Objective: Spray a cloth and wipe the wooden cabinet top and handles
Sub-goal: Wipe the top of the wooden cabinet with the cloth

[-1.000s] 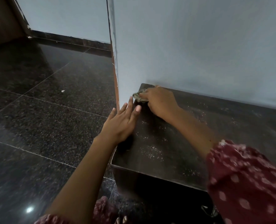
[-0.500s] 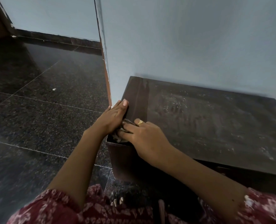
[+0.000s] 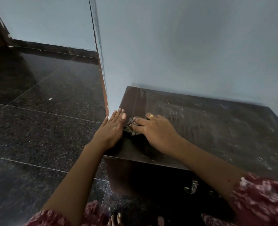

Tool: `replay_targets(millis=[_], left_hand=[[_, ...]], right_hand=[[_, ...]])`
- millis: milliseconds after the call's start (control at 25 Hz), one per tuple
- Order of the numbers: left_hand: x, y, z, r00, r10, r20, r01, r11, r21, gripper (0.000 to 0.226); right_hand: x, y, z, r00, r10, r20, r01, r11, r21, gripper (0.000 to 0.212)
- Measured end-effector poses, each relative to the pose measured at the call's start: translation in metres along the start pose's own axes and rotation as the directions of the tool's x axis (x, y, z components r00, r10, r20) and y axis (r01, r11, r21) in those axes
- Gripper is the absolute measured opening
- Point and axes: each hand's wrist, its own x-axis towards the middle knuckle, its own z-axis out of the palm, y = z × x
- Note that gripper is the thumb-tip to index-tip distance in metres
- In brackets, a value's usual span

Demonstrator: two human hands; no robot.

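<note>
Your right hand (image 3: 156, 129) is on the cloth (image 3: 131, 126), just left of centre frame, near the left edge of the cabinet top (image 3: 216, 131). The fingers lie close together, bent lightly over the bunched wad and pressing it onto the wood. Your thumb is hidden, so I cannot tell whether it tucks under.

Your left hand (image 3: 112, 126) lies flat just beside the cloth, fingers straight and together, pointing up-frame toward the wall corner. It rests on the left edge of the top and looks like a brace, not a grip.

Here is what matters: a darker, cleaner-looking strip runs up-frame along that left edge, while the dust and pale specks (image 3: 180, 111) lie to the right of your cloth, spreading toward the right side of the frame. The top's long side runs left to right, so the coming stroke likely wants to travel rightward, away from your left hand.

The handles look untouched; one metal fitting (image 3: 192, 186) shows on the dark front face, lower centre-right, below your right forearm. The cloth hand is the nearer one.
</note>
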Motion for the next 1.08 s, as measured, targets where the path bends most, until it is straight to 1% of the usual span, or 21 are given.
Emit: replay_targets(millis=[120, 160, 200, 400, 480, 560, 640, 760, 840, 920, 1080], left_hand=[[0.006, 0.004, 0.004, 1.000, -0.011, -0.003, 0.012, 0.961, 0.278, 0.056], [0.009, 0.006, 0.005, 1.000, -0.017, 0.001, 0.016, 0.937, 0.348, 0.057], [0.012, 0.008, 0.006, 1.000, -0.026, -0.001, 0.024, 0.927, 0.374, 0.059], [0.021, 0.017, 0.008, 0.996, -0.083, -0.006, 0.081, 0.952, 0.295, 0.067], [0.022, 0.017, 0.011, 0.995, -0.095, -0.012, 0.094, 0.950, 0.296, 0.069], [0.023, 0.016, 0.013, 0.995, -0.097, -0.025, 0.100, 0.949, 0.299, 0.070], [0.023, 0.015, 0.013, 0.996, -0.091, -0.022, 0.094, 0.950, 0.299, 0.069], [0.023, 0.014, 0.012, 0.997, -0.073, -0.018, 0.075, 0.958, 0.275, 0.069], [0.021, 0.014, 0.013, 0.998, -0.046, -0.040, 0.054, 0.970, 0.237, 0.068], [0.018, 0.015, 0.013, 0.998, -0.017, -0.064, 0.030, 0.976, 0.213, 0.065], [0.010, 0.014, 0.012, 0.998, 0.039, -0.046, -0.028, 0.974, 0.227, 0.057]], right_hand=[[0.035, 0.019, 0.008, 0.999, 0.039, 0.000, -0.039, 0.999, -0.032, 0.044], [0.048, 0.025, 0.010, 0.998, 0.061, 0.001, -0.061, 0.998, -0.026, 0.044], [0.061, 0.033, 0.013, 0.996, 0.087, 0.002, -0.087, 0.996, -0.018, 0.044], [0.121, 0.074, 0.019, 0.980, 0.196, 0.026, -0.196, 0.981, -0.015, 0.040], [0.139, 0.087, 0.022, 0.971, 0.237, 0.039, -0.236, 0.971, -0.032, 0.040], [0.149, 0.096, 0.024, 0.957, 0.287, 0.049, -0.287, 0.958, -0.009, 0.040], [0.150, 0.097, 0.026, 0.944, 0.329, 0.029, -0.329, 0.944, 0.019, 0.041], [0.134, 0.080, 0.032, 0.936, 0.350, -0.035, -0.349, 0.937, 0.011, 0.040], [0.114, 0.065, 0.032, 0.936, 0.350, -0.044, -0.348, 0.936, 0.051, 0.036], [0.092, 0.051, 0.028, 0.946, 0.324, -0.023, -0.322, 0.943, 0.083, 0.035], [0.039, 0.017, 0.013, 0.961, 0.275, 0.036, -0.277, 0.954, 0.118, 0.047]])
